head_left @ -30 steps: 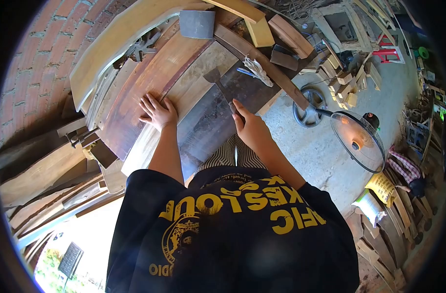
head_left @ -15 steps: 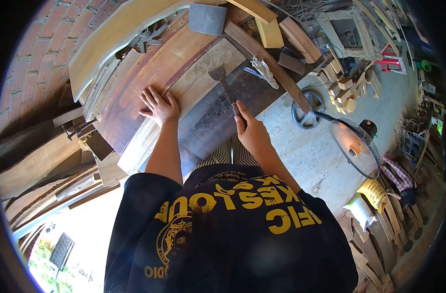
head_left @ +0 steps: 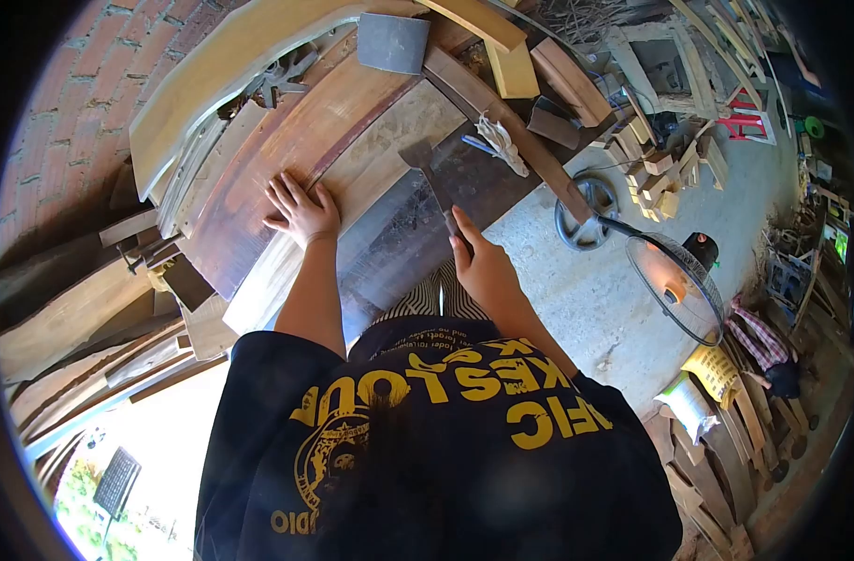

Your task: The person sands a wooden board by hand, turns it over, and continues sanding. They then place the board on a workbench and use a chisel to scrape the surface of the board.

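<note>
My left hand lies flat with its fingers spread on a reddish-brown board, near its seam with a paler board. My right hand is wrapped around the handle of a putty knife. The knife's flat, broad blade points away from me, over the border between the pale board and a dark board nearer my body. Whether the blade touches the wood, I cannot tell. Pale specks and dust mark the dark surface beside the blade.
A sheet of grey sandpaper rests at the far side. Right of the knife are a whitish bundle and a long wooden beam. A fan stands on the right, with wood offcuts behind it.
The putty knife's blade has drawn back toward me, from the pale board to its border with the dark one. My left hand stays on the reddish board.
</note>
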A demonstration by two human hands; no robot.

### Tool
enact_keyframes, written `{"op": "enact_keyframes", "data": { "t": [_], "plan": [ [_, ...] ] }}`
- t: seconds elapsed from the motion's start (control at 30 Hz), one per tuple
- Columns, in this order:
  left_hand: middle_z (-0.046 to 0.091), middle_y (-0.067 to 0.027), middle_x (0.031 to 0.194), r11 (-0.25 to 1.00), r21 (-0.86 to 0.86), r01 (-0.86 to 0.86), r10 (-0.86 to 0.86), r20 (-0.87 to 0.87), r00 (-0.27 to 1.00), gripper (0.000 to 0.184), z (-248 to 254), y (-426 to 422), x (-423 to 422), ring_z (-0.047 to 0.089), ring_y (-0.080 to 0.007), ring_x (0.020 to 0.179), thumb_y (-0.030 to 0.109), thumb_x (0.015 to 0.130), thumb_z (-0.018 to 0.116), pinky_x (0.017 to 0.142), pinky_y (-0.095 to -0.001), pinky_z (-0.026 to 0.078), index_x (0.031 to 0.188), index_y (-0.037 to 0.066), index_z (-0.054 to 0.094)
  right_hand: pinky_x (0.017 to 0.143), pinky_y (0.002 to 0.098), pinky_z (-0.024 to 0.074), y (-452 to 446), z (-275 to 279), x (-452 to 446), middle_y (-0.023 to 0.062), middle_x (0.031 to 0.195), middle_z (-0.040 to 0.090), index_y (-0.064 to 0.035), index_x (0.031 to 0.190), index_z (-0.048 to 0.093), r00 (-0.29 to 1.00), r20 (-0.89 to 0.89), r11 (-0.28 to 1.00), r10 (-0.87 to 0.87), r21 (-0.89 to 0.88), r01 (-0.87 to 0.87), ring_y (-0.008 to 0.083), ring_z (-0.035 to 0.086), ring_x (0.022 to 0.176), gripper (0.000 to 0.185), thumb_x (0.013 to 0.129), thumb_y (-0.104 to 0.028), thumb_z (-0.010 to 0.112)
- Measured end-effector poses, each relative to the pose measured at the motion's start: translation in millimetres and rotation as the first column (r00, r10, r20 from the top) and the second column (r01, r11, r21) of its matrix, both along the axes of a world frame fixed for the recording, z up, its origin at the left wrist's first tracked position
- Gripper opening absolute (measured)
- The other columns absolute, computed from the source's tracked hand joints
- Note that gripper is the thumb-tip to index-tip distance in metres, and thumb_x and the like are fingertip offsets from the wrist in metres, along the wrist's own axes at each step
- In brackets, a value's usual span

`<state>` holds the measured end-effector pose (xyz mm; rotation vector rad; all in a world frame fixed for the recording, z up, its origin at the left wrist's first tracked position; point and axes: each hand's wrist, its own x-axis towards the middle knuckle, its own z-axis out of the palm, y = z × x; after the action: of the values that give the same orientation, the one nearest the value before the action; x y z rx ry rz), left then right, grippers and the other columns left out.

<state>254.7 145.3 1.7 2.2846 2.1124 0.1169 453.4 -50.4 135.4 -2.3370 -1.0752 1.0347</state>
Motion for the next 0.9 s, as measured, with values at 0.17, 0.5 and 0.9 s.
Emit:
{"op": "enact_keyframes", "data": {
  "t": [0.17,0.5,0.9],
  "plan": [
    [0.014,-0.0144,0.153,1.000,0.009,-0.005,0.005,0.001,1.000,0.071,-0.1,1.1,0.9,0.006,-0.0285,0.143,0.048,0.089,0.037,0.104,-0.0672,0.004,0.146,0.008,0.021,0.058,0.0451,0.0502,15.2,-5.3,6.5,0.0204,0.072,0.064,-0.0245,0.138,0.040,0.999,0.040,1.000,0.010,0.028,-0.011,0.0398,0.063,0.066,0.047,0.093,-0.032,0.049],
    [0.013,-0.0133,0.153,1.000,-0.006,-0.010,0.010,-0.009,1.000,0.071,0.1,1.2,-0.2,0.005,-0.0275,0.143,0.047,0.089,0.036,0.103,-0.0679,0.003,0.146,0.008,0.019,0.068,0.0429,0.0519,21.4,-0.5,12.5,0.0203,0.101,0.064,-0.0228,0.136,0.043,0.997,-0.075,1.000,0.023,-0.001,-0.023,0.0409,0.062,0.082,0.045,0.092,-0.026,0.051],
    [0.012,-0.0130,0.154,0.999,-0.038,-0.011,0.010,-0.009,1.000,0.071,0.3,-0.6,0.5,0.004,-0.0276,0.143,0.046,0.090,0.035,0.104,-0.0674,0.001,0.147,0.009,0.016,0.065,0.0479,0.0506,32.8,-10.0,22.1,0.0212,0.080,0.065,-0.0291,0.138,0.039,0.999,0.007,0.996,0.051,0.072,-0.051,0.0418,0.062,0.074,0.047,0.092,-0.032,0.049]
  ]
}}
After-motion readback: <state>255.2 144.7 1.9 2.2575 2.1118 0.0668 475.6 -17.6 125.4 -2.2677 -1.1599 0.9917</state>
